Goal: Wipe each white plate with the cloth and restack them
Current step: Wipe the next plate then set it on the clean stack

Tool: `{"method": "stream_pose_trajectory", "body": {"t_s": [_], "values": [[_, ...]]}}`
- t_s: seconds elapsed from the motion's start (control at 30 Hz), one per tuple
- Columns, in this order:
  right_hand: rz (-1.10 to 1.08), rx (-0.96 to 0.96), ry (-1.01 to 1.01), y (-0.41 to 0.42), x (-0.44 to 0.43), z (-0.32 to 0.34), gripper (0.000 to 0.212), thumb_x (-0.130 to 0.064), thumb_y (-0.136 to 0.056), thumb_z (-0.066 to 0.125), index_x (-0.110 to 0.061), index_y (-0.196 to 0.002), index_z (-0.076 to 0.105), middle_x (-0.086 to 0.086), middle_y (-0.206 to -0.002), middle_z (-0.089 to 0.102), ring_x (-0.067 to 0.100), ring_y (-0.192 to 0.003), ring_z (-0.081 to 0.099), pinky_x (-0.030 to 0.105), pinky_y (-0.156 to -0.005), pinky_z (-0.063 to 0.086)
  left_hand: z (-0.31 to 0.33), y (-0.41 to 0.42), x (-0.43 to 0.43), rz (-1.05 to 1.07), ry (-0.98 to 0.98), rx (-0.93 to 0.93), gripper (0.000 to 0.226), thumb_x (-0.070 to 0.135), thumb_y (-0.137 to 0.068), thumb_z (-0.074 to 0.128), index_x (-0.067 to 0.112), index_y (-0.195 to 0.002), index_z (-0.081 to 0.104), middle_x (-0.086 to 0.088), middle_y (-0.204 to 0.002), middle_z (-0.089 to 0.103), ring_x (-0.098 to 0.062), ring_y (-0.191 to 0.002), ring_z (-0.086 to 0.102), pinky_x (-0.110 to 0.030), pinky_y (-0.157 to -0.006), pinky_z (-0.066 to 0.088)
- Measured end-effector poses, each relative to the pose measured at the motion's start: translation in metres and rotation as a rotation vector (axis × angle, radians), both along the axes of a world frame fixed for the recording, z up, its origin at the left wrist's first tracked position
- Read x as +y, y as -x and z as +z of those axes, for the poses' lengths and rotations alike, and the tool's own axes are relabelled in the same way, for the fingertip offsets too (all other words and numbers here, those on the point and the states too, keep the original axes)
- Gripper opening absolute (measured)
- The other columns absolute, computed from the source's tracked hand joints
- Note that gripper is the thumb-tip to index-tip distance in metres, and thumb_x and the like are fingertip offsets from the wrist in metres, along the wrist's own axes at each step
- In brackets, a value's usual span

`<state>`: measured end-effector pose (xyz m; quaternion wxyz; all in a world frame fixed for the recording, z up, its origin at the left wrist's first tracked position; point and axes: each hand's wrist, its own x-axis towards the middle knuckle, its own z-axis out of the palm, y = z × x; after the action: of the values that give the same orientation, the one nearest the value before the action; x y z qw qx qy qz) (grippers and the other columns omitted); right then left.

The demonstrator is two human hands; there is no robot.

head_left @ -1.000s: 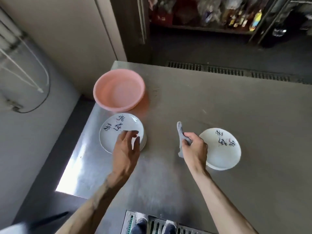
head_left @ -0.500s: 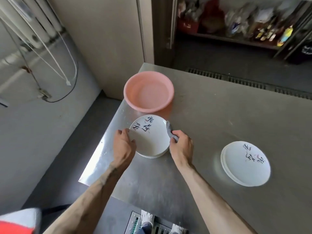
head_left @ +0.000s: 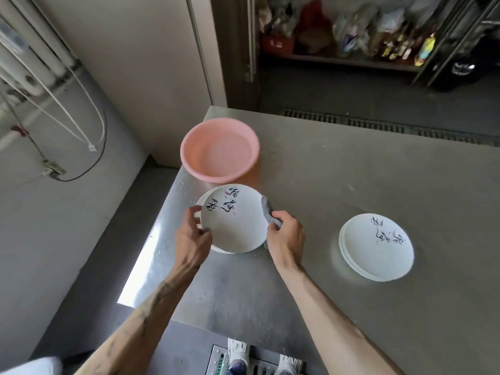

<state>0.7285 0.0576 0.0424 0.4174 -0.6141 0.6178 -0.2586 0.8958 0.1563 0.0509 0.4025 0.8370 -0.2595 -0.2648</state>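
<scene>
Top plate [head_left: 232,226]: white and glazed with brush script, lying at the near-left of the table on top of the left stack, between your two hands.
Handling: judge it stiff, brittle and slick, and worse if damp. It should be light enough to carry with one hand, but it will chip if it knocks the steel or the plate beneath.
Where to hold: take it by opposite points of the rim, thumb on top and fingers beneath, so the face stays free for wiping.
Table [head_left: 351,185]: steel. The left edge runs just beside the left stack, so keep your lift inward. The open room is in the middle and to the right.
Pink basin [head_left: 219,150]: just behind the left stack, which leaves little room to swing away from you.
Right stack [head_left: 376,247]: several plates, well apart to your right, and probably the place to restack.
Left stack [head_left: 220,249]: only slivers of rim show beneath the top plate.
Left hand [head_left: 193,234]: curled on the top plate's left rim.
Right hand [head_left: 286,236]: closed round the cloth at the plate's right rim.
Cloth [head_left: 266,209]: grey, soft and bunched, with one end standing above your fist.
</scene>
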Motion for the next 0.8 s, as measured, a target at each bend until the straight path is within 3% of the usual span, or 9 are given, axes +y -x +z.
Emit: {"method": "stream_pose_trajectory", "body": {"t_s": [0.17,0.27,0.37,0.47,0.6,0.7,0.8], "values": [[-0.101,0.084,0.107,0.063,0.003,-0.002,0.03,0.001,-0.087,0.056,-0.019,-0.103,0.072,0.0,-0.098,0.07,0.025,-0.091,0.062,0.035,-0.075,0.048,-0.007,0.045,-0.013,-0.131,0.077,0.072,0.055,-0.008,-0.084,0.052,0.024,-0.13,0.054,-0.005,-0.106,0.066,-0.014,-0.069,0.071,-0.035,-0.057,0.058],[-0.07,0.223,0.248,0.105,0.009,-0.011,0.03,0.004,-0.089,0.06,-0.016,-0.108,0.073,-0.001,-0.102,0.068,0.024,-0.093,0.064,0.036,-0.074,0.05,-0.028,0.085,-0.015,-0.223,0.081,0.066,0.058,-0.002,-0.077,0.049,0.024,-0.128,0.059,0.002,-0.099,0.069,-0.01,-0.071,0.068,-0.038,-0.066,0.059],[0.035,0.378,0.337,0.131,0.022,-0.03,0.03,0.006,-0.085,0.065,-0.016,-0.105,0.074,-0.003,-0.105,0.069,0.025,-0.095,0.067,0.034,-0.074,0.053,-0.056,0.123,-0.007,-0.31,0.047,0.093,0.069,0.009,-0.066,0.043,0.03,-0.129,0.059,0.0,-0.092,0.07,-0.023,-0.078,0.066,-0.04,-0.071,0.058],[0.111,0.433,0.242,0.142,0.036,-0.055,0.034,0.008,-0.083,0.065,-0.016,-0.106,0.075,-0.001,-0.108,0.071,0.025,-0.1,0.068,0.034,-0.08,0.055,-0.09,0.144,0.004,-0.386,-0.031,0.159,0.071,0.01,-0.065,0.043,0.041,-0.128,0.056,-0.003,-0.088,0.073,-0.028,-0.078,0.069,-0.044,-0.071,0.06],[0.154,0.497,0.07,0.146,0.048,-0.086,0.027,-0.003,-0.09,0.062,-0.015,-0.112,0.073,0.0,-0.12,0.068,0.025,-0.113,0.062,0.031,-0.09,0.049,-0.122,0.146,0.009,-0.435,-0.079,0.103,0.069,0.01,-0.074,0.042,0.041,-0.134,0.057,0.005,-0.106,0.075,-0.017,-0.094,0.07,-0.039,-0.08,0.06],[0.152,0.481,0.012,0.143,0.054,-0.097,0.027,-0.013,-0.092,0.065,-0.014,-0.118,0.073,-0.003,-0.127,0.064,0.022,-0.117,0.057,0.027,-0.095,0.045,-0.135,0.143,0.007,-0.478,-0.058,0.011,0.063,0.013,-0.085,0.041,0.032,-0.143,0.055,-0.004,-0.122,0.068,-0.024,-0.098,0.065,-0.036,-0.081,0.055],[0.14,0.466,-0.022,0.14,0.05,-0.1,0.028,-0.013,-0.093,0.064,-0.014,-0.119,0.073,-0.002,-0.128,0.061,0.023,-0.118,0.054,0.027,-0.096,0.045,-0.146,0.139,0.009,-0.636,-0.119,-0.148,0.069,0.038,-0.09,0.055,0.022,-0.155,0.041,-0.005,-0.139,0.054,-0.03,-0.118,0.051,-0.043,-0.098,0.043]]}}
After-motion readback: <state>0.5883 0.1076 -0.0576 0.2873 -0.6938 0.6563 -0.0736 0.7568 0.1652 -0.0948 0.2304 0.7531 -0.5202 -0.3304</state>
